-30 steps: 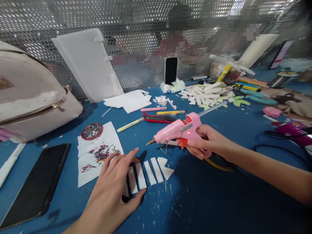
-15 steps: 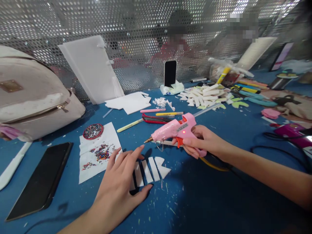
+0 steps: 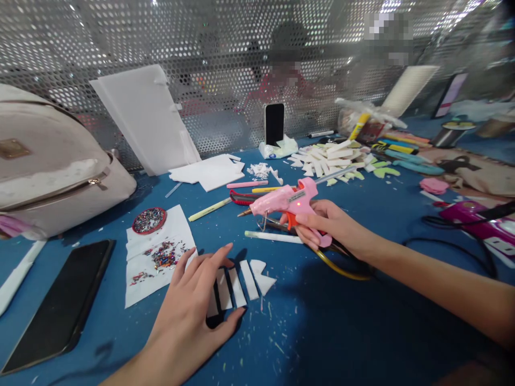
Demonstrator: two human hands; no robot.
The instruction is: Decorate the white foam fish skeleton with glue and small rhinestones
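My right hand (image 3: 322,220) grips a pink glue gun (image 3: 277,201) by its handle, a finger at the orange trigger. The gun's metal nozzle points left, and a clear glue stick (image 3: 336,175) juts from its back. A small red light glows on its side. My left hand (image 3: 197,292) rests low over the blue table, thumb and fingers apart around a row of white foam strips (image 3: 237,288). Part of the row is hidden under this hand. Two small cut white foam pieces (image 3: 263,277) lie at the row's right end.
Left lie a black phone (image 3: 60,300), a paper sheet (image 3: 134,284) with beads and a red dish (image 3: 149,220). A beige backpack (image 3: 56,177) stands behind. Markers, a red cutter (image 3: 241,198) and a foam pile (image 3: 328,157) sit farther back. A black cable (image 3: 454,248) runs right.
The glue gun has moved up and away from my left fingertips, uncovering more of a pale marker beneath it. My left hand keeps its place over the strips. The view has shifted slightly.
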